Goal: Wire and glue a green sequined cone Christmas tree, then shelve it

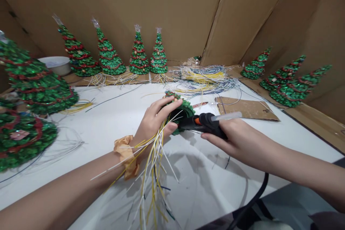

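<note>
My left hand (pixel 157 116) is closed around a small Christmas tree figure (pixel 188 107) that lies on its side, its hollow base turned toward me. From that base a bundle of white, yellow and blue wires (pixel 155 158) hangs down over my wrist and the table. My right hand (pixel 237 136) grips a black hot glue gun (pixel 207 122) with a clear glue stick (pixel 228 116) jutting from its back. The gun's front end reaches to the tree's open base, and its nozzle tip is hidden there. A black cord (pixel 256 197) runs down from the gun.
Several decorated trees (pixel 138 54) stand along the back, with larger ones (pixel 40 82) at left and others (pixel 285 82) at right. A heap of wires (pixel 205 79) lies behind my hands, beside a cardboard piece (pixel 248 109). A white bowl (pixel 56 65) sits back left. Cardboard walls (pixel 161 0) enclose the table.
</note>
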A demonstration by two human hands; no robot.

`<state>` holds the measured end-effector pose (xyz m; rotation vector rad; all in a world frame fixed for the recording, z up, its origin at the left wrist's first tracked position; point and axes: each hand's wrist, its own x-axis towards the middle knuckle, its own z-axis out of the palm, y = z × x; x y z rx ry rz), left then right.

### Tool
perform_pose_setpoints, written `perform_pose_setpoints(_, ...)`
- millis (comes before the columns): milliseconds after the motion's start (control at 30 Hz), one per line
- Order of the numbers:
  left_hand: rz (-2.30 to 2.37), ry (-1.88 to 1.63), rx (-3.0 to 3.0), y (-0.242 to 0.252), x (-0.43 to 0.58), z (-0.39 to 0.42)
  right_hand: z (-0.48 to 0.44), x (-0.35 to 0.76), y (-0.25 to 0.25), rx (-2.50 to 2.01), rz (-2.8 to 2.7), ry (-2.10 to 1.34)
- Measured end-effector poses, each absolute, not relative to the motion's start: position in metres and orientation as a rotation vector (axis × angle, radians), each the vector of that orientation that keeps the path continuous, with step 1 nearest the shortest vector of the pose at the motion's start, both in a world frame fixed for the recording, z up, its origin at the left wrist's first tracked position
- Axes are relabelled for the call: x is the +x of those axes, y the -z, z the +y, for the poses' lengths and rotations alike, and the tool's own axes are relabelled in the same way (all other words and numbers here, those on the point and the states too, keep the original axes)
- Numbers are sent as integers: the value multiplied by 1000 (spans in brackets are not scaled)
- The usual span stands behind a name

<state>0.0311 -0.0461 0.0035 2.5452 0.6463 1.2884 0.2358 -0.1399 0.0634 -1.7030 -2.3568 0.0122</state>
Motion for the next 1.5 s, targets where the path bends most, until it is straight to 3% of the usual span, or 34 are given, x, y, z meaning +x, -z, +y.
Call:
perform_pose_setpoints(433,631,-1296,2560,-4,31,-46,-139,228,-75,-1762,-2480,43)
perform_pose_setpoints(667,653,-1268,2547,-5,30,-48,-148,217,-71,-1784,-2471,241)
perform_pose_setpoints(800,646,-1247,2562,-4,29,-47,-161,234,-72,-1647,-2273,-59)
perform_pose_setpoints(967,665,-1177,2593,-6,27,-46,-174,275,-64,-1725,-1576,-579)
perform_pose_setpoints(1067,678,-1162,2613,-8,25,-48,-165,286,-56,-1533,-1174,-798)
perform_pose_setpoints(1300,1220,-1439,2398,-7,19,-70,-117,266,-53,-1284,-1141,-830)
perform_pose_setpoints(1400,1537,-1234,2092,-12,19,-84,-108,252,-49,-1262,-1235,-805)
perform_pose_setpoints(1500,1509,-947,1843,-17,20,-95,-103,241,-40,-1187,-1253,-782)
